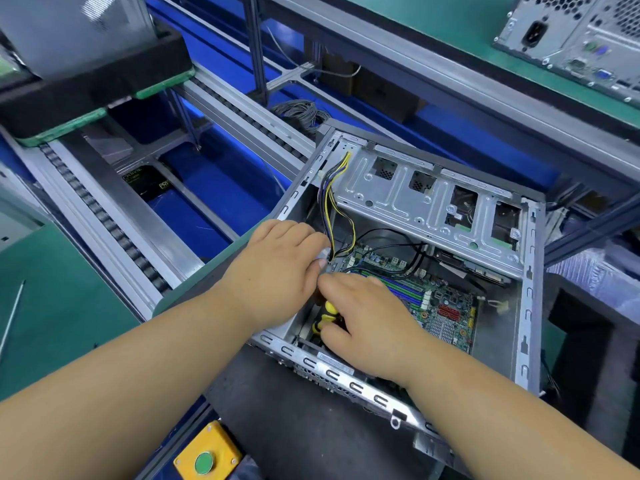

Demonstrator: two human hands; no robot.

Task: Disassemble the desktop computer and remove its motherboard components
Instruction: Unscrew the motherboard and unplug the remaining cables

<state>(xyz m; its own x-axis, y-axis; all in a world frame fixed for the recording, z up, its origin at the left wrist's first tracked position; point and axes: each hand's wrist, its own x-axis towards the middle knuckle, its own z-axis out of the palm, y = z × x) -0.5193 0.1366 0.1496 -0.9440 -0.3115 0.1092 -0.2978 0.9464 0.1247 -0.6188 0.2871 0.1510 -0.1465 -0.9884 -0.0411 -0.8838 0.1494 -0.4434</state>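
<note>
Both hands in open desktop case (526, 306): right hand (367, 320) fingers clamped on yellow-black screwdriver (325, 318), left hand (280, 265) fingers curled at cable bundle (337, 206); no readable labels.

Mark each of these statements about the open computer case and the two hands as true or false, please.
1. Both hands are inside the open computer case. True.
2. The right hand holds a screwdriver with a red handle. False: the screwdriver handle under it is yellow and black.
3. The motherboard is still in the case. True.
4. The left hand rests on the green push button. False: it is in the case, beside the yellow and black cable bundle.
5. A second computer case stands on the upper shelf. True.
</note>
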